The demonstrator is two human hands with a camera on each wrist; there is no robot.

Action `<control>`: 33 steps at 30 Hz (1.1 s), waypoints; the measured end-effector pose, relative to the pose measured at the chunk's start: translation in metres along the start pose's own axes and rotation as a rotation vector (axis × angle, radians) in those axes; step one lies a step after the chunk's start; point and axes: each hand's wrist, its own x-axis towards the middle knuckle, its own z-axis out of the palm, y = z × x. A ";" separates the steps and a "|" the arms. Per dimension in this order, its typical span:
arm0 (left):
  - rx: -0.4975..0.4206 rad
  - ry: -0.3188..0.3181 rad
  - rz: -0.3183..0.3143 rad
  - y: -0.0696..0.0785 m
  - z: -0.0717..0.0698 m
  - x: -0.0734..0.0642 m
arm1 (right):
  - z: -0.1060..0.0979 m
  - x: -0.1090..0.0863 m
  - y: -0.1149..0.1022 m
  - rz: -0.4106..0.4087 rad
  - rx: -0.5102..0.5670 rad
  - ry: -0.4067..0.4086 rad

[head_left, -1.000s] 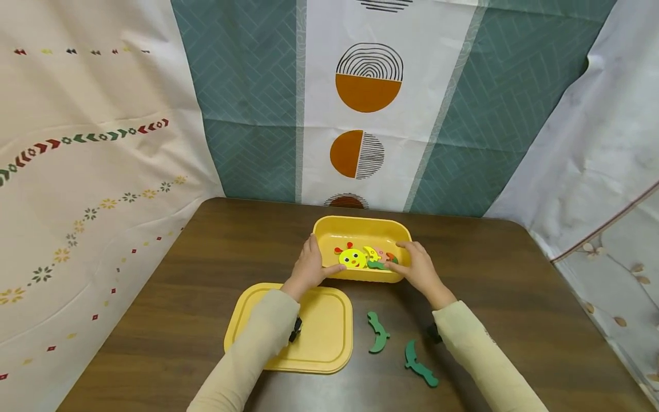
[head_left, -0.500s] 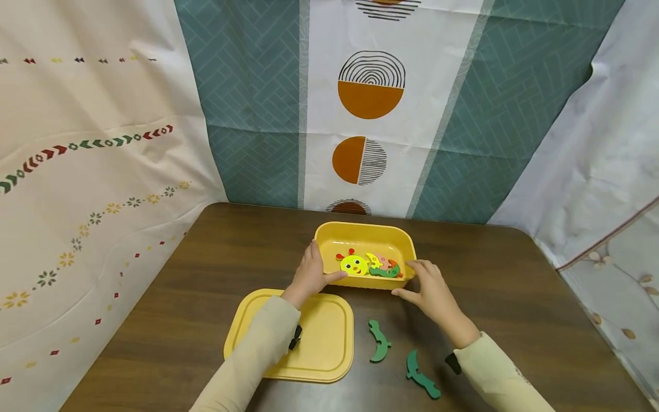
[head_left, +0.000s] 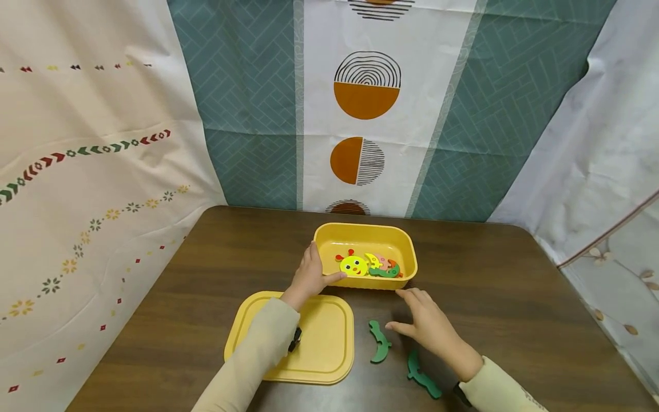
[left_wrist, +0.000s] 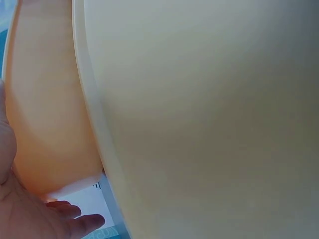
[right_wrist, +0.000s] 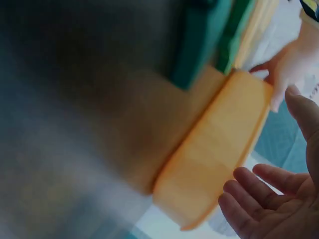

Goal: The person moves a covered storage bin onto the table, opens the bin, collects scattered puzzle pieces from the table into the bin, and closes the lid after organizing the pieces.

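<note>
A yellow plastic box (head_left: 381, 282) stands on the table with several colourful puzzle pieces (head_left: 383, 268) inside, among them a yellow smiling caterpillar head (head_left: 353, 265) with red feelers. My left hand (head_left: 308, 276) holds the box at its left end, thumb over the front rim and fingers along the outer side. Off the box's front right corner, my right hand (head_left: 429, 326) hovers with fingers spread and nothing in them. Two green curved pieces lie nearest to it: one green piece (head_left: 380, 343) left of the thumb, another green piece (head_left: 423, 377) below the palm.
A flat yellow lid (head_left: 324, 343) lies on the table in front of the box, partly under my left forearm. Brown wooden table (head_left: 515, 297) extends to both sides. Patterned cloth (head_left: 247, 114) hangs behind and at the sides.
My right hand has let go of the box's right end and moved back towards the green pieces. My left hand stays on the box.
</note>
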 end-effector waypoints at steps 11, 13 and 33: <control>0.000 -0.002 -0.008 0.001 0.001 0.003 | 0.014 -0.015 -0.007 -0.002 -0.014 -0.109; -0.004 -0.002 -0.004 0.000 0.002 0.003 | 0.016 -0.016 -0.008 -0.021 -0.018 -0.136; -0.016 0.000 0.003 -0.003 0.001 0.002 | 0.030 -0.019 -0.015 -0.196 -0.079 -0.265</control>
